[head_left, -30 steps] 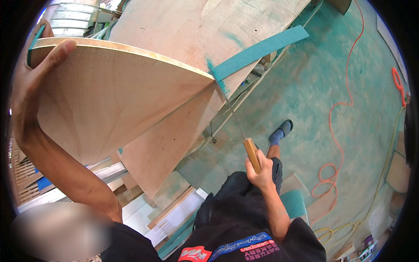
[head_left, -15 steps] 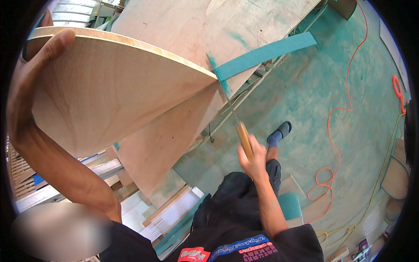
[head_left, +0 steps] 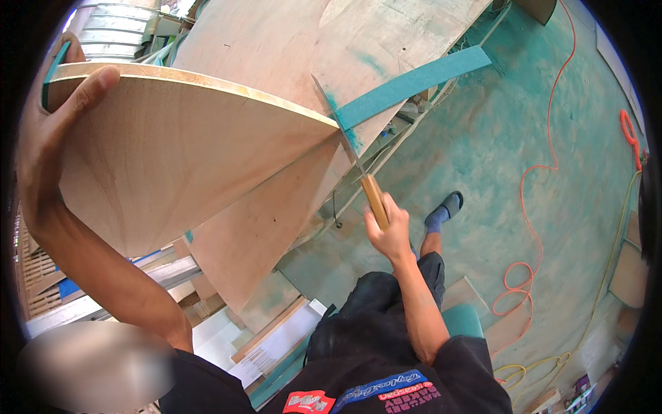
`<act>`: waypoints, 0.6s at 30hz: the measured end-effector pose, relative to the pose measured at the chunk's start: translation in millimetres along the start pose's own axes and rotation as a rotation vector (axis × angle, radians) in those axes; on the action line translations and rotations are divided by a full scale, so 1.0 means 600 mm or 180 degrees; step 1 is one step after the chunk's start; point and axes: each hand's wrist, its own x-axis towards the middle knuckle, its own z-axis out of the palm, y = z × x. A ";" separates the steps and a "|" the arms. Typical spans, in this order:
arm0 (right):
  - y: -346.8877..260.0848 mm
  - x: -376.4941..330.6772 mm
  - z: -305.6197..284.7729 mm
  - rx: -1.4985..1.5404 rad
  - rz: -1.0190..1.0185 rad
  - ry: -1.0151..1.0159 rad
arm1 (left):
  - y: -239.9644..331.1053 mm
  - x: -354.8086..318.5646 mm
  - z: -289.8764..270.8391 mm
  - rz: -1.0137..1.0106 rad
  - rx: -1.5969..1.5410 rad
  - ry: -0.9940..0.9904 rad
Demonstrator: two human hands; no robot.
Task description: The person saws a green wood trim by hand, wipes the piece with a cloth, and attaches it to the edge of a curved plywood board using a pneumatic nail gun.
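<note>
My left hand (head_left: 79, 96) grips the far-left end of a large curved wooden panel (head_left: 172, 148), fingers wrapped over its edge where a teal edge piece shows. My right hand (head_left: 389, 231) is closed round the wooden handle of a file (head_left: 349, 148). The file's long grey blade crosses the panel's pointed right corner. A teal strip (head_left: 417, 83) meets the blade there and stretches away to the right. Teal dust lies around the blade on the plywood worktop (head_left: 269, 41).
An orange hose (head_left: 524, 207) loops across the teal-stained floor on the right, with a yellow hose (head_left: 600, 297) beyond it. Below the panel are wood offcuts and a white sheet (head_left: 276, 352). My sandalled foot (head_left: 445, 209) stands right of the worktop.
My right hand has moved up and left, pushing the file's blade farther past the panel's corner. The panel's left end, with my left hand on it, sits slightly lower in view.
</note>
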 end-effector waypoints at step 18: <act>-0.027 -0.082 -0.045 -0.0008 0.0026 -0.0151 | 0.007 -0.013 0.002 -0.0463 -0.0457 -0.0334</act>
